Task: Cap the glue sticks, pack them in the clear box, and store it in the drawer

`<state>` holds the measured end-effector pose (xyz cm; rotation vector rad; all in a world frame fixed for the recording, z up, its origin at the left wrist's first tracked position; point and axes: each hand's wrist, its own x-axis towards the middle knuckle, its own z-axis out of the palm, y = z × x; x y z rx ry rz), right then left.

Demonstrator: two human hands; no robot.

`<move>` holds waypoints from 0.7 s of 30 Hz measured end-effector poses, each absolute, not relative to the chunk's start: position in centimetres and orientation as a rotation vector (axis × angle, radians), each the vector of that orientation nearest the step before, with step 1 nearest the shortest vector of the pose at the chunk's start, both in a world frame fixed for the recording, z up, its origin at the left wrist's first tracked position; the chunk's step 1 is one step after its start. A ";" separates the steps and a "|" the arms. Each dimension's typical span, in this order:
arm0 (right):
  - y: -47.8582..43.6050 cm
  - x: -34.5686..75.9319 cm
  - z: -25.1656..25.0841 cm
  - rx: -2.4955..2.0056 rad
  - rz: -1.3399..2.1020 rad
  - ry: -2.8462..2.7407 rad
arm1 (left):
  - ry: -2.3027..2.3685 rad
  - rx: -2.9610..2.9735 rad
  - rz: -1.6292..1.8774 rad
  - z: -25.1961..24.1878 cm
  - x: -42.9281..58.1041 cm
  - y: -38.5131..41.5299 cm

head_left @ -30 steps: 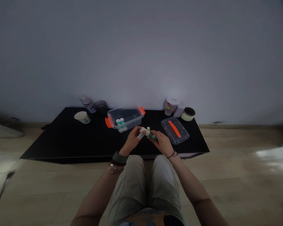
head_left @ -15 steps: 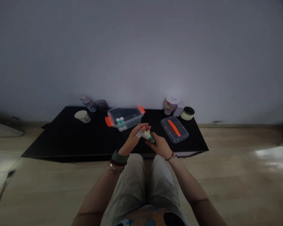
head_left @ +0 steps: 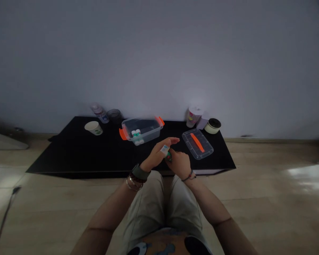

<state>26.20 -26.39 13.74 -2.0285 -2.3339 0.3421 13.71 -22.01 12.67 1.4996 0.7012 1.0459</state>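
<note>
A small white tube with a green end sits between my two hands, and its end is partly hidden by fingers. My right hand is curled around the green end. My left hand has its fingers stretched out flat toward the far right, and the white part rests against them. Ahead of my hands stands a clear plastic box with orange latches, holding several white bottles with green bands. To the right lies a clear lid with an orange strip.
All this lies over a black mat on a wood-look floor. Along its back edge stand a paper cup, a spray bottle, a dark jar, a lidded cup and a round tin. A wall rises behind.
My left hand has opened, its fingers straightening away from the tube. The tube has turned, and more of its green end is now covered by my right hand. The view has tilted slightly.
</note>
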 end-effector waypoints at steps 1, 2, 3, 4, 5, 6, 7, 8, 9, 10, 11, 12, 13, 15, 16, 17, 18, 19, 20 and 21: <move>-26.5 26.1 14.0 -2.037 0.344 -2.326 | 0.683 1.512 1.038 12.8 13.6 -22.0; -26.6 26.0 14.2 -2.046 0.344 -2.317 | 0.668 1.528 1.034 12.8 13.5 -22.0; -26.7 25.9 14.4 -2.051 0.344 -2.311 | 0.658 1.549 1.033 12.9 13.4 -21.9; -26.7 25.8 14.5 -2.053 0.342 -2.306 | 0.653 1.572 1.034 13.0 13.2 -21.9; -26.7 25.7 14.6 -2.054 0.342 -2.299 | 0.653 1.595 1.036 13.0 13.1 -22.0; -26.7 25.6 14.6 -2.052 0.344 -2.294 | 0.654 1.617 1.036 13.2 13.1 -22.0; -26.7 25.6 14.6 -2.048 0.348 -2.287 | 0.650 1.632 1.030 13.3 13.1 -22.0; -26.7 25.7 14.5 -2.043 0.355 -2.282 | 0.641 1.633 1.021 13.4 13.1 -22.1; -26.6 25.8 14.3 -2.036 0.366 -2.278 | 0.629 1.613 1.017 13.5 13.3 -22.2; -26.5 26.0 14.0 -2.026 0.381 -2.273 | 0.614 1.567 1.026 13.6 13.5 -22.2; -26.4 26.2 13.8 -2.014 0.396 -2.265 | 0.597 1.495 1.051 13.7 13.8 -22.3; -26.3 26.5 13.5 -2.005 0.411 -2.247 | 0.584 1.404 1.093 13.7 14.1 -22.4; -26.1 26.8 13.2 -2.000 0.422 -2.216 | 0.580 1.308 1.147 13.6 14.4 -22.4; -25.8 27.3 12.8 -2.008 0.428 -2.124 | 0.603 1.171 1.252 13.4 15.0 -22.5; -25.7 27.5 12.7 -2.025 0.423 -2.070 | 0.628 1.151 1.284 13.2 15.2 -22.6; -25.6 27.7 12.6 -2.042 0.416 -2.022 | 0.656 1.164 1.296 13.0 15.3 -22.7; -25.5 27.8 12.5 -2.056 0.411 -1.985 | 0.680 1.200 1.290 12.8 15.4 -22.8; -25.4 27.9 12.4 -2.063 0.411 -1.961 | 0.701 1.249 1.273 12.6 15.5 -22.9; -25.4 27.9 12.3 -2.061 0.418 -1.944 | 0.720 1.301 1.252 12.3 15.5 -22.9; -25.4 27.9 12.2 -2.049 0.434 -1.931 | 0.738 1.350 1.234 12.1 15.6 -23.0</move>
